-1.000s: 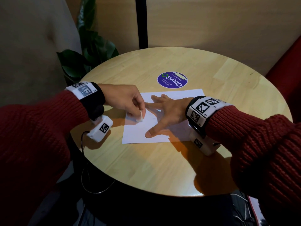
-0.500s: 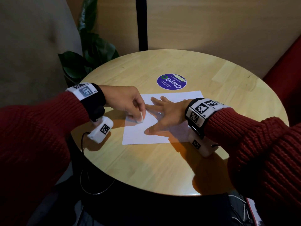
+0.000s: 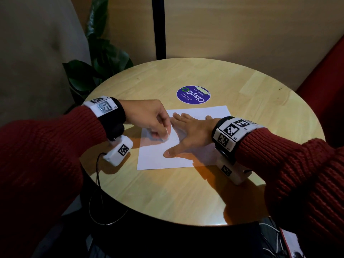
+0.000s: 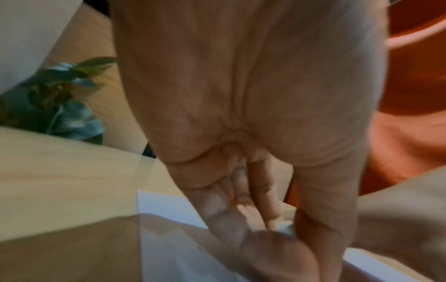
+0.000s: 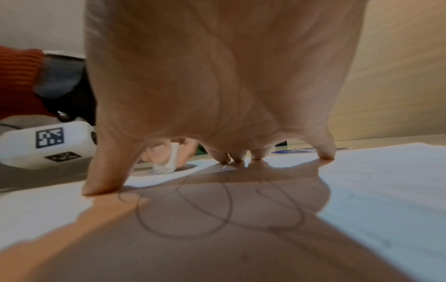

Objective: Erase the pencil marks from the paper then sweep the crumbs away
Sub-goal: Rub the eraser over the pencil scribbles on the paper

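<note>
Item: paper (image 3: pixel 186 159) on bench (image 3: pixel 242 86), which I pin under my flat, splayed right hand (image 3: pixel 189 134) so my left hand (image 3: pixel 149 118), pinching eraser (image 3: pixel 166 137) beside it, rubs without slippage.

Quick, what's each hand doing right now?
Left hand: pinching the white eraser against the paper.
Right hand: open, fingers spread flat, pressing the paper.

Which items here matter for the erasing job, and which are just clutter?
In play:
- eraser, pinched in the left hand
- paper, pressed flat by the right hand
- pencil marks

Just there:
- round purple sticker
- plant
- table
</note>
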Demonstrator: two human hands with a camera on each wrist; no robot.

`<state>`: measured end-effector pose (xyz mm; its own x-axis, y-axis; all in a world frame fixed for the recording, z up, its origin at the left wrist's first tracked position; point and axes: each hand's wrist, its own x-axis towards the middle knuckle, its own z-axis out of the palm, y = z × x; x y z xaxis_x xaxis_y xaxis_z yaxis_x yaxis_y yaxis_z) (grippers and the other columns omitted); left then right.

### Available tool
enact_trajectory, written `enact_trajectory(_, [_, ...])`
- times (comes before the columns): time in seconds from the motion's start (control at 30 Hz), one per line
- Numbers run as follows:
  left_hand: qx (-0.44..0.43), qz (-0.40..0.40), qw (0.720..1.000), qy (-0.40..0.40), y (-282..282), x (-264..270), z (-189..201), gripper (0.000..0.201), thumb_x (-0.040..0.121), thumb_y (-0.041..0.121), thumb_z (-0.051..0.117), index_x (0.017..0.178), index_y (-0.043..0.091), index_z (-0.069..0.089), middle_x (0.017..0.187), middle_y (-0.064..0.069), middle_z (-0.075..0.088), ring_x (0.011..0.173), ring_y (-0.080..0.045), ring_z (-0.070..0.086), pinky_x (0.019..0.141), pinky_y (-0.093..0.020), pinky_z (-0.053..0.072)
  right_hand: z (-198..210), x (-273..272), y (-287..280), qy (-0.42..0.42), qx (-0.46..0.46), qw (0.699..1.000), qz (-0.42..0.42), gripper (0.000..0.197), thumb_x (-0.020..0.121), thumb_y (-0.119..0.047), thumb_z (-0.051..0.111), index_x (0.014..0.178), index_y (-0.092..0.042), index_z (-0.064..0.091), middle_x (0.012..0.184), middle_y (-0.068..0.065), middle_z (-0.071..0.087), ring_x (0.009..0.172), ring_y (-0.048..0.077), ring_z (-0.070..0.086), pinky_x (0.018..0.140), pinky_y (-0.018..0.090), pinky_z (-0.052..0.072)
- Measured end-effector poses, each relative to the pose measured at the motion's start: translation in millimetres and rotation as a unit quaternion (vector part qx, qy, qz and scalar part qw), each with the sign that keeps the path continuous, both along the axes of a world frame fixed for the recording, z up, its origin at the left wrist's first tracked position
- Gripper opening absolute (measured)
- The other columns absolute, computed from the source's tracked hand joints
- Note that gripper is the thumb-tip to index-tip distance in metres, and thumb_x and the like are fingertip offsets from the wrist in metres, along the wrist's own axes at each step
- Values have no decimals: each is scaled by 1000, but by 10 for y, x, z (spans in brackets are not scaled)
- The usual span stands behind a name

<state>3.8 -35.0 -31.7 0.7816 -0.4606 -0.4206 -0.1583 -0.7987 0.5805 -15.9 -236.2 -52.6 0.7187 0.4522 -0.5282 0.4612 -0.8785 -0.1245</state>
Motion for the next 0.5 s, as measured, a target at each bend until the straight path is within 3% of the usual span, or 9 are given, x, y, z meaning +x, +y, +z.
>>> enact_trajectory(0.17, [36,51,991,-115,50,155,-21,5,88,24,86,91,20,84,83,0,83,72,-6,70,79,-32,58,-18,10,5,5,-3,1000,1,134,70,-96,53,164,-31,-17,170,-17,-25,157,8,-21,121,72,-5])
enact_trajectory(0.3, [3,-12,1000,-17,-67,37,13,6,89,15,86,95,13,85,85,-13,82,71,-11,69,77,-25,58,-43,27,3,7,15,1000,-2,134,68,-96,57,164,-38,-16,170,-18,-23,157,9,-20,119,75,-5])
enact_trajectory(0.4, [47,45,988,-137,-19,138,-3,4,87,22,86,91,20,85,81,5,82,70,-6,68,75,-28,54,-45,27,10,4,-1,1000,0,135,69,-97,55,164,-32,-16,169,-19,-24,157,7,-21,120,74,-5])
enact_trajectory(0.43, [49,57,986,-148,-16,143,-10,3,86,23,86,89,21,85,80,7,81,70,-5,67,74,-28,54,-49,30,11,3,-3,1000,0,136,69,-97,55,164,-32,-16,169,-19,-24,157,7,-21,120,74,-5])
enact_trajectory(0.5, [26,31,996,-85,-69,83,-24,3,86,19,87,88,18,85,79,2,82,69,-6,69,75,-28,58,-57,47,14,3,7,1000,-1,135,67,-97,57,164,-37,-15,170,-19,-23,157,8,-20,119,75,-4])
